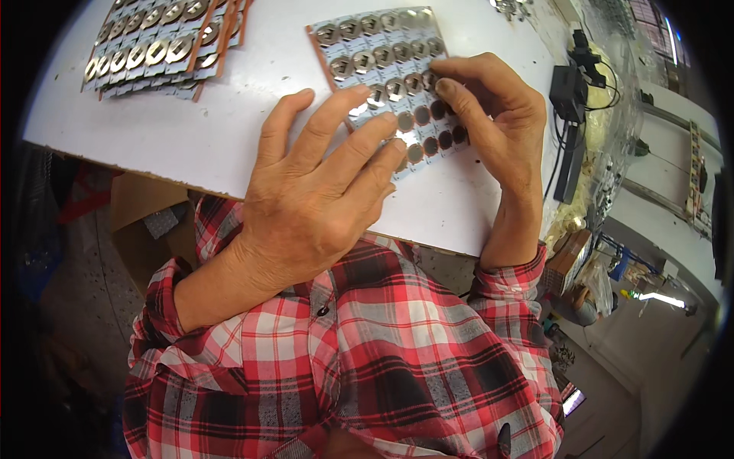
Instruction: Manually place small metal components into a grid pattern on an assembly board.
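A pale blue circuit board panel (388, 70) lies on the white table, its rows full of round pads. Shiny round metal battery clips (382, 56) sit on the far rows. Dark round pads (423, 115) show bare in the near rows. My left hand (306, 191) is open, fingers spread, with fingertips resting on the panel's near left part and hiding some of it. At the panel's right edge my right hand (501, 111) pinches with thumb and forefinger beside a clip. Whatever lies between those fingertips is hidden.
A stack of similar panels (149, 50) with clips stands at the far left. Loose small metal parts (511, 8) lie at the table's far edge. Black adapters and cables (569, 92) run along the right side. An open cardboard box (141, 203) is below the table's left front edge.
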`<state>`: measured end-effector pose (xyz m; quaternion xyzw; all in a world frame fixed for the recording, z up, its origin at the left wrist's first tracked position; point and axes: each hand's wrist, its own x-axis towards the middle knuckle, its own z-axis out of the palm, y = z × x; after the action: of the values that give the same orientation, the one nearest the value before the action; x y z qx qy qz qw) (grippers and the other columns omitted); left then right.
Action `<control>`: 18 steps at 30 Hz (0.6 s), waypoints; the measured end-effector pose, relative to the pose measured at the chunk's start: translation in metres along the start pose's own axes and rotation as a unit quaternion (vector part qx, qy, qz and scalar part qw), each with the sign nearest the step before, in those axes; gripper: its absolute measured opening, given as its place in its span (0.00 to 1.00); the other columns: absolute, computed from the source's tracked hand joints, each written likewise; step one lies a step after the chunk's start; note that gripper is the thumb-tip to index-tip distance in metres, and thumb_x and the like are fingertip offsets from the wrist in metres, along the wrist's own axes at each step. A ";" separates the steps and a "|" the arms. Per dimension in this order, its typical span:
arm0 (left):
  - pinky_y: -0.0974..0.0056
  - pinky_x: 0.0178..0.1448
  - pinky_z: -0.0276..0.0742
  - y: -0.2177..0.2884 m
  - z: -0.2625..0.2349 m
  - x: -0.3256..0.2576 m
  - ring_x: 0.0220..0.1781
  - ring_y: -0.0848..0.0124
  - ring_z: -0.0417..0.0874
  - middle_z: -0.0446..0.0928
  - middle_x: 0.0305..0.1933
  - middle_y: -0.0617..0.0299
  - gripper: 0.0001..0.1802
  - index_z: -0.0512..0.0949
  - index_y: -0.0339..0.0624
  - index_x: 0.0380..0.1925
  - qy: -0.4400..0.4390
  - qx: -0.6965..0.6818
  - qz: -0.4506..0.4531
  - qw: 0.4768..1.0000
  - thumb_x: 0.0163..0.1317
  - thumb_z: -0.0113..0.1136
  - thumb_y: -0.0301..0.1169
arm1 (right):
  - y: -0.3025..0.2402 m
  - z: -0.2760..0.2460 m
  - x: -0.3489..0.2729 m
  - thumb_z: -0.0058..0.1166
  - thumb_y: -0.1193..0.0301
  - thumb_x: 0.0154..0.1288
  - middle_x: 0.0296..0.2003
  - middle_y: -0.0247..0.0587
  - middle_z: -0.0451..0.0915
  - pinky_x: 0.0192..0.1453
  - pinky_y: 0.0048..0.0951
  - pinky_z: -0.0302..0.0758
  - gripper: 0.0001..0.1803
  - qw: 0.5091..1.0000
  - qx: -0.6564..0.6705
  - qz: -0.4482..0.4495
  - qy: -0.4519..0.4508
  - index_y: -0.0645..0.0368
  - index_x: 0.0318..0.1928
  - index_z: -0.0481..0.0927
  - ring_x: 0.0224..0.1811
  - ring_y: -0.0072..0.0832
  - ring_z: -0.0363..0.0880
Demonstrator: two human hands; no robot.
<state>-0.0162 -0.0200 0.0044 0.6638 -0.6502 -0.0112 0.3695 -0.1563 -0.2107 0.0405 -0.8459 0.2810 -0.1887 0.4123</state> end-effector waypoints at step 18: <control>0.41 0.70 0.69 -0.003 0.001 -0.001 0.69 0.52 0.77 0.83 0.60 0.60 0.22 0.88 0.45 0.50 -0.003 0.011 0.010 1.000 0.52 0.73 0.32 | 0.022 -0.047 -0.028 0.60 0.82 0.70 0.41 0.29 0.85 0.43 0.18 0.75 0.12 0.988 -0.131 0.053 0.069 0.62 0.52 0.87 0.37 0.14 0.76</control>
<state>-0.0145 -0.0198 0.0014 0.6614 -0.6578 -0.0023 0.3604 -0.2107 -0.2318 0.0481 -0.8614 0.3754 -0.1862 0.2871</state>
